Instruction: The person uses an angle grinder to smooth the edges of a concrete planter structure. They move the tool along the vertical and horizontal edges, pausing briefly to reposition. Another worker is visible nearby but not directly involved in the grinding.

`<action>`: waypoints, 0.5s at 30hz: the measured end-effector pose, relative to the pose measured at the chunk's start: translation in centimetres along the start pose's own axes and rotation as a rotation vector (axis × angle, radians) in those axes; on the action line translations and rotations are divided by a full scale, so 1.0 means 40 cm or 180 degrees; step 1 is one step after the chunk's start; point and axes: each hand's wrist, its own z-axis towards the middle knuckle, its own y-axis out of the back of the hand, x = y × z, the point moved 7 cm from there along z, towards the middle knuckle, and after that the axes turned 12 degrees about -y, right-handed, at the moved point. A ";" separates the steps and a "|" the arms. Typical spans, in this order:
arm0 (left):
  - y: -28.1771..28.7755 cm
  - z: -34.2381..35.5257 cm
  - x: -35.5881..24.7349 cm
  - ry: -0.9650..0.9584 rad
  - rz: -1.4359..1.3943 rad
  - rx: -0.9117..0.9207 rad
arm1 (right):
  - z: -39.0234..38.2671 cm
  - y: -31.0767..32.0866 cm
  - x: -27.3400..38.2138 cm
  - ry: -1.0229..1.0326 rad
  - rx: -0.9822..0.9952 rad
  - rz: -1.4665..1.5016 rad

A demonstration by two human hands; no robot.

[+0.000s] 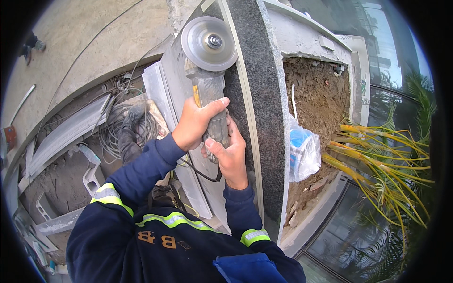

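Note:
An angle grinder (209, 87) with a round grey cutting disc (198, 40) is held between my two hands, its disc end pointing away from me. My left hand (196, 122) is closed around the body below the disc, thumb across the top. Lower down, my right hand (231, 158) grips the rear of the body. A dark cord (200, 173) loops from the tool's back end. The disc lies over the left edge of a speckled dark granite slab (264, 118), beside a pale straight strip (247, 101); whether it touches either I cannot tell.
Left of the slab, a trench holds coiled cable (115, 127), metal profiles (66, 137) and concrete blocks (93, 179). To the right, a soil bed (311, 89) contains a plastic bag (304, 153) with something blue. Yellow-green palm stems (354, 146) lean beside glass panels (330, 226).

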 end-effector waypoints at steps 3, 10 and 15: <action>0.001 0.013 -0.008 -0.0034 0.0015 0.0008 | 0.014 -0.006 0.004 0.0009 0.0055 0.0071; 0.002 0.044 -0.023 -0.0004 0.0000 -0.0019 | 0.044 -0.020 0.034 0.0102 0.0034 0.0018; 0.000 0.065 -0.033 0.0088 0.0005 0.0000 | 0.060 -0.029 0.049 0.0061 0.0042 0.0101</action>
